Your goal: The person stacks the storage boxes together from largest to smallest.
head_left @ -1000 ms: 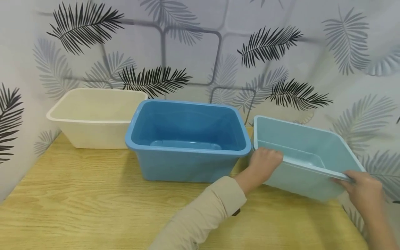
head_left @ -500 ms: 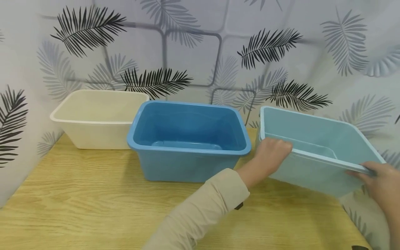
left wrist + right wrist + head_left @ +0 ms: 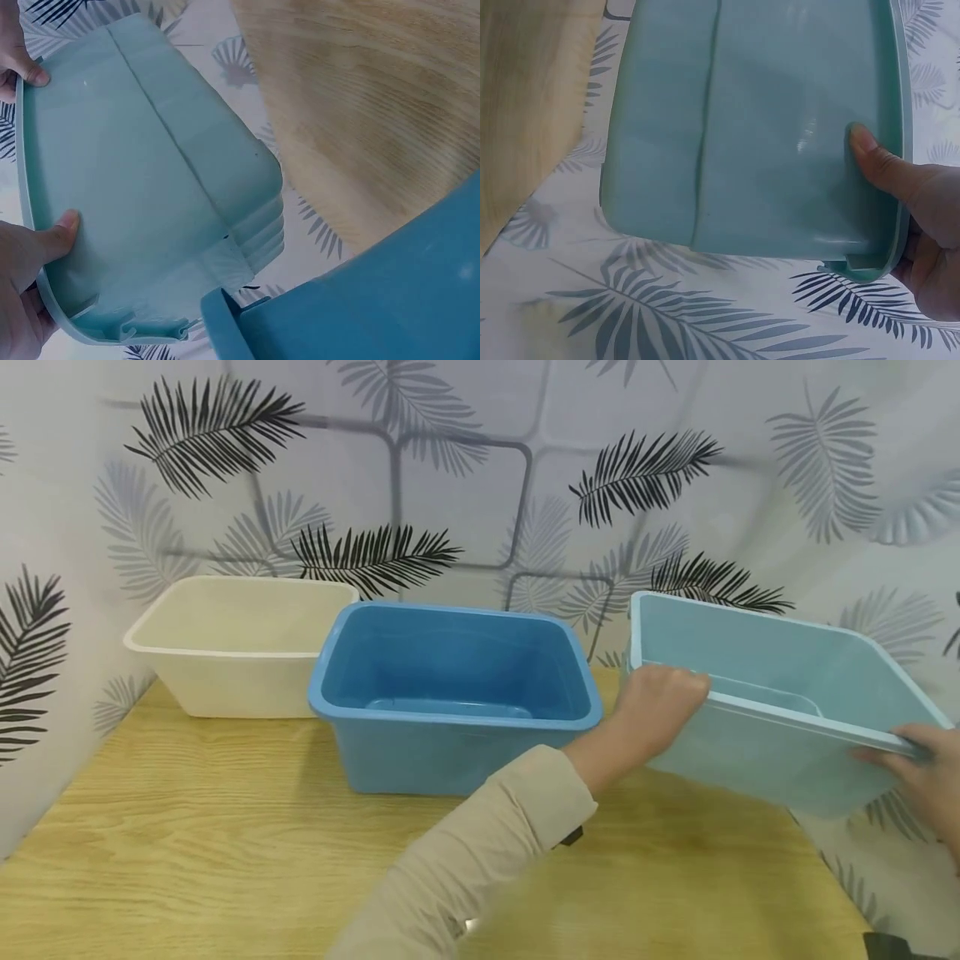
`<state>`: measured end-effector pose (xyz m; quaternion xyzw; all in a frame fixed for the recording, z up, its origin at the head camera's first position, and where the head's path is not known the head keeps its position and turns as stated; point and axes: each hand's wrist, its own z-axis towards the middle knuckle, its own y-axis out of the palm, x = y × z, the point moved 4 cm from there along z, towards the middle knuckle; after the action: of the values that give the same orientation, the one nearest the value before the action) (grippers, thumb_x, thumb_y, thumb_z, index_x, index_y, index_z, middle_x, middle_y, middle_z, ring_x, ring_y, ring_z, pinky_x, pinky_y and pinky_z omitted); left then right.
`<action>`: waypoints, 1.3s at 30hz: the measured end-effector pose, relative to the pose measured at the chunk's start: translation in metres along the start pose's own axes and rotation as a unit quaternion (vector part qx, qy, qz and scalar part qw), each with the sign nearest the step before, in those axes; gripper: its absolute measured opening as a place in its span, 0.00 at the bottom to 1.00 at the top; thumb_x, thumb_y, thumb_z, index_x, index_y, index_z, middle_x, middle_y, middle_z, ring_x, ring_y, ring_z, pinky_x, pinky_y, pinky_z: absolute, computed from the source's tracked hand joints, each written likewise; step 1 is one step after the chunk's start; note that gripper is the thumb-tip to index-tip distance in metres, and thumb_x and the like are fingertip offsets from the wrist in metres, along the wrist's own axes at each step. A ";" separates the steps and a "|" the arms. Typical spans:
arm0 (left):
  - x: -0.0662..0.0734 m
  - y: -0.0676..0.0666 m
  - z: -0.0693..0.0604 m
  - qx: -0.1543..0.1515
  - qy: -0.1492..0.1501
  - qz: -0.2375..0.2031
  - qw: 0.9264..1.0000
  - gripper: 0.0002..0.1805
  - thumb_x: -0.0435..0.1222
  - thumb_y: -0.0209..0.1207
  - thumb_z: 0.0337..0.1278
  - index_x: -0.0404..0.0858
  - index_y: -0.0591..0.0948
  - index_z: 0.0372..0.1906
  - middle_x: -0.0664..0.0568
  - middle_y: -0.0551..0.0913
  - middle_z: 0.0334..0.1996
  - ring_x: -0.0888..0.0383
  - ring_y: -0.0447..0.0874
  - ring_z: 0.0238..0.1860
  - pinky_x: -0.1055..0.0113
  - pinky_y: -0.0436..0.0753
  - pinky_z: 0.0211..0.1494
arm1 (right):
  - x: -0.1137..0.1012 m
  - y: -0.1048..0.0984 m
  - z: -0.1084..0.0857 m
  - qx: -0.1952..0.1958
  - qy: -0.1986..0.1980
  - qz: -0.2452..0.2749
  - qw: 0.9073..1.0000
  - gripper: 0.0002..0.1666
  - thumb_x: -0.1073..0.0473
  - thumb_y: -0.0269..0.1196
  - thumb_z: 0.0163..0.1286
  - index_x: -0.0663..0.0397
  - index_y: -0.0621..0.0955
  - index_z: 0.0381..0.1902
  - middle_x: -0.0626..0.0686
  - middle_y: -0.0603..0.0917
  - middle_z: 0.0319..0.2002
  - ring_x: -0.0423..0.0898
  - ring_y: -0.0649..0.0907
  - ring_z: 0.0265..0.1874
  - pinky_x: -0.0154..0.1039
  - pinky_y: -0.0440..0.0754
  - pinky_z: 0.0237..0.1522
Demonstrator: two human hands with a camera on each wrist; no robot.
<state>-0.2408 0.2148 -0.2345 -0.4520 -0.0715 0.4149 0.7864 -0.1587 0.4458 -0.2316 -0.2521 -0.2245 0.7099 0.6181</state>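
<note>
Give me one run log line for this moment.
left hand: grips pale teal bin | right hand: grips same bin | blue bin, cream bin: on table

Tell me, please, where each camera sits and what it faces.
Head: worn on the head, facing forward and down at the cream tub, blue tub and teal tub; left sleeve, left hand and right hand show.
Left wrist: worn there, facing the teal tub's outside; both hands show.
Right wrist: worn there, facing the same tub; only the right hand shows.
Both wrist views share that tub and the right hand.
</note>
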 end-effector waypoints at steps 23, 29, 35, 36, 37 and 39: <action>-0.030 -0.053 0.009 0.025 0.007 -0.031 0.999 0.15 0.27 0.47 0.61 0.49 0.80 0.33 0.63 0.74 0.19 0.68 0.55 0.19 0.76 0.48 0.20 | -0.014 -0.032 0.027 -0.045 0.146 -0.045 0.987 0.48 0.29 0.43 0.41 0.72 0.76 0.35 0.72 0.78 0.38 0.17 0.56 0.28 0.32 0.59 0.34; -0.040 -0.061 0.011 0.005 0.002 -0.035 0.999 0.12 0.31 0.49 0.62 0.49 0.81 0.40 0.63 0.83 0.29 0.70 0.67 0.22 0.78 0.57 0.22 | -0.006 -0.025 0.030 -0.041 0.142 -0.029 0.989 0.30 0.38 0.56 0.55 0.62 0.79 0.34 0.64 0.81 0.36 0.33 0.72 0.34 0.41 0.68 0.45; -0.047 -0.066 0.013 -0.014 -0.002 -0.050 0.999 0.07 0.35 0.54 0.61 0.48 0.81 0.41 0.63 0.84 0.33 0.70 0.76 0.28 0.80 0.71 0.28 | 0.006 -0.018 0.034 -0.032 0.129 0.006 0.991 0.13 0.48 0.63 0.58 0.52 0.81 0.32 0.54 0.83 0.34 0.21 0.64 0.33 0.36 0.70 0.51; -0.048 -0.066 0.013 -0.016 -0.003 -0.052 0.999 0.08 0.35 0.54 0.61 0.47 0.81 0.41 0.63 0.85 0.33 0.69 0.77 0.28 0.80 0.72 0.28 | 0.010 -0.015 0.034 -0.030 0.125 0.010 0.992 0.14 0.48 0.64 0.57 0.52 0.81 0.33 0.54 0.83 0.35 0.21 0.65 0.34 0.36 0.70 0.51; -0.049 -0.067 0.013 -0.017 -0.003 -0.053 0.998 0.08 0.35 0.54 0.61 0.47 0.81 0.41 0.63 0.85 0.33 0.69 0.77 0.29 0.80 0.73 0.29 | 0.014 -0.013 0.035 -0.028 0.126 0.019 0.991 0.12 0.50 0.65 0.56 0.51 0.81 0.33 0.54 0.83 0.35 0.20 0.66 0.34 0.37 0.71 0.53; -0.051 -0.069 0.013 -0.022 -0.003 -0.053 0.998 0.08 0.35 0.55 0.60 0.47 0.80 0.42 0.63 0.85 0.34 0.69 0.79 0.30 0.79 0.74 0.30 | 0.026 -0.006 0.036 -0.023 0.124 0.030 0.992 0.05 0.51 0.67 0.55 0.40 0.81 0.31 0.43 0.83 0.33 0.24 0.72 0.36 0.31 0.72 0.53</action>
<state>-0.2395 0.1695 -0.1609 -0.4631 -0.1069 0.3723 0.7972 -0.1796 0.4721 -0.2025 -0.3591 -0.1548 0.6859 0.6137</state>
